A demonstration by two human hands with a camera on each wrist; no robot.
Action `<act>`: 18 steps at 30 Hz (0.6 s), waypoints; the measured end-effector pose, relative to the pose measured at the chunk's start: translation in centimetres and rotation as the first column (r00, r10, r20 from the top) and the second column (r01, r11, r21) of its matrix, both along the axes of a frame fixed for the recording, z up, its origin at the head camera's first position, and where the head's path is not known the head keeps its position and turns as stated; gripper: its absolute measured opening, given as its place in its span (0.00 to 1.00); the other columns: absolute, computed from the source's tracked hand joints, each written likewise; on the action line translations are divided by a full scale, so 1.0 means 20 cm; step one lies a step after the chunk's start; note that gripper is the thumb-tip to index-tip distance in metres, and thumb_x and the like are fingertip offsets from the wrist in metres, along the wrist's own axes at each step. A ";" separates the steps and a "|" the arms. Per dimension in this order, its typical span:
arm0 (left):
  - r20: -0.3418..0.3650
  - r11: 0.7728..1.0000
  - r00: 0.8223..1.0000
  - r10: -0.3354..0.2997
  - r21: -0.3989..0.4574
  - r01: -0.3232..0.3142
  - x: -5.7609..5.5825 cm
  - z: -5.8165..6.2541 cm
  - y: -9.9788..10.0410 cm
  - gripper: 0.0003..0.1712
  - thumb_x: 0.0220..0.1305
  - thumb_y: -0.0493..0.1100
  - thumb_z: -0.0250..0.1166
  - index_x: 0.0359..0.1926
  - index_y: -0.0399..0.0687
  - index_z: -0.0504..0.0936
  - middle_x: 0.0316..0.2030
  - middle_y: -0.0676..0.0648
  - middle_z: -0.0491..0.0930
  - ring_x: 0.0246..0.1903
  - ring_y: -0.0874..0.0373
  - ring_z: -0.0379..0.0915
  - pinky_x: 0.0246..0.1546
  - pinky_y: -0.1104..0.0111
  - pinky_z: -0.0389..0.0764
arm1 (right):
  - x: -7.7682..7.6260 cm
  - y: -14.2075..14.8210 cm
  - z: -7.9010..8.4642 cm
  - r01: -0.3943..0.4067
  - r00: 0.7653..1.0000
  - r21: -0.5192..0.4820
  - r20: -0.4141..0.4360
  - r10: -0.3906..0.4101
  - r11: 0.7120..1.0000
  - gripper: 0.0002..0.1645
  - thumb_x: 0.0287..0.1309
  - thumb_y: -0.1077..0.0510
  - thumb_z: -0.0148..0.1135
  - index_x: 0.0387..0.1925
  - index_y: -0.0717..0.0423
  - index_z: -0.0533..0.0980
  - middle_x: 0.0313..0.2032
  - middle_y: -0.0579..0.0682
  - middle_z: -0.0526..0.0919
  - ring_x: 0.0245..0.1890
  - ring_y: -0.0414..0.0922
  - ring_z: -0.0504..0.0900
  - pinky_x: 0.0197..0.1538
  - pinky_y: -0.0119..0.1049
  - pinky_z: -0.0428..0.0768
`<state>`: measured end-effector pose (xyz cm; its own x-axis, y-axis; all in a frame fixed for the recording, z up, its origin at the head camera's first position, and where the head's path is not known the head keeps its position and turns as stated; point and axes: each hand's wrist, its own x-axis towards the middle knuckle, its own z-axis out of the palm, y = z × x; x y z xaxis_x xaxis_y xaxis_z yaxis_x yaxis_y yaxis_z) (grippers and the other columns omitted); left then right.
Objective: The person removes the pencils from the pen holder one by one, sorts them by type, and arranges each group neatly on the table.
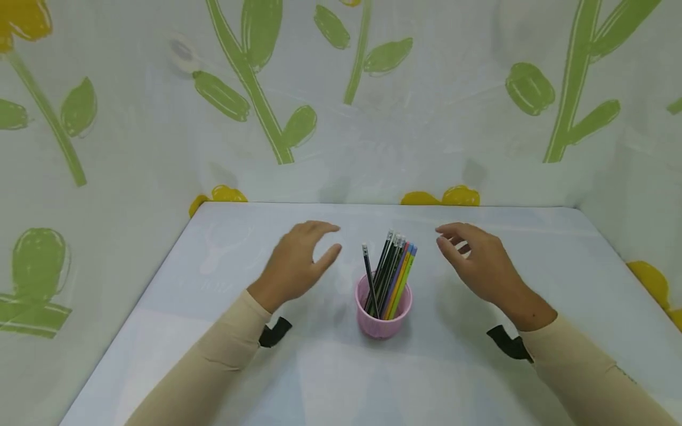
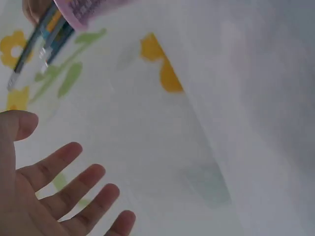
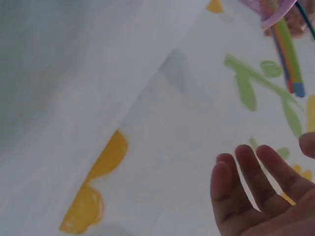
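Observation:
A pink cup (image 1: 379, 326) stands upright on the white table, holding several pencils (image 1: 391, 275). Most of the pencils are dark with pale eraser ends; a few are yellow, green, orange and purple. To the cup's left hovers my left hand (image 1: 295, 260), its fingers spread and touching nothing. My right hand (image 1: 479, 260) is held on the other side, fingers loosely bent and apart from the cup. In the left wrist view the pink cup (image 2: 78, 14) shows at the top edge. The right wrist view has coloured pencils (image 3: 288, 54) at its upper right.
The white table (image 1: 224, 378) reaches back to a pale wall covering (image 1: 426, 136) printed with green stems and yellow flowers. Black straps (image 1: 275, 332) show at both wrists, below the beige sleeves.

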<state>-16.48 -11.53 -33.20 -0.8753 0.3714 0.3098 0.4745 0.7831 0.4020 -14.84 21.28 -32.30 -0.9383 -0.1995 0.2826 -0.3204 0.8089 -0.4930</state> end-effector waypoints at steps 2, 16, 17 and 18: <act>0.059 0.985 0.995 -0.076 0.162 0.065 0.03 -0.02 0.08 0.24 0.75 0.56 0.52 0.63 0.50 0.77 0.60 0.48 0.78 0.62 0.50 0.72 0.62 0.50 0.74 | 0.03 -0.05 -0.01 -0.007 1.000 -0.127 -0.030 0.004 0.992 0.19 0.74 0.48 0.52 0.51 0.57 0.80 0.43 0.53 0.86 0.41 0.48 0.83 0.43 0.42 0.84; 0.368 0.832 0.840 -0.399 0.530 0.163 0.08 -0.18 0.22 0.41 0.70 0.76 0.37 0.71 0.57 0.65 0.63 0.46 0.75 0.63 0.53 0.72 0.66 0.51 0.71 | 0.08 -0.16 -0.14 0.028 0.974 -0.497 0.207 0.087 0.867 0.20 0.76 0.47 0.48 0.45 0.60 0.76 0.33 0.54 0.79 0.27 0.46 0.80 0.31 0.35 0.82; 0.378 0.833 0.830 -0.411 0.525 0.173 0.08 -0.19 0.22 0.43 0.69 0.77 0.37 0.72 0.58 0.64 0.62 0.45 0.75 0.62 0.52 0.72 0.65 0.52 0.72 | 0.08 -0.16 -0.14 0.026 0.972 -0.503 0.216 0.097 0.864 0.20 0.76 0.48 0.48 0.45 0.61 0.76 0.33 0.55 0.79 0.27 0.46 0.80 0.30 0.35 0.82; 0.387 0.834 0.820 -0.421 0.520 0.182 0.08 -0.20 0.21 0.44 0.68 0.78 0.37 0.72 0.58 0.63 0.62 0.45 0.75 0.61 0.51 0.73 0.63 0.52 0.73 | 0.09 -0.17 -0.15 0.022 0.969 -0.507 0.222 0.106 0.861 0.20 0.76 0.48 0.49 0.46 0.62 0.76 0.33 0.55 0.79 0.26 0.45 0.80 0.30 0.35 0.81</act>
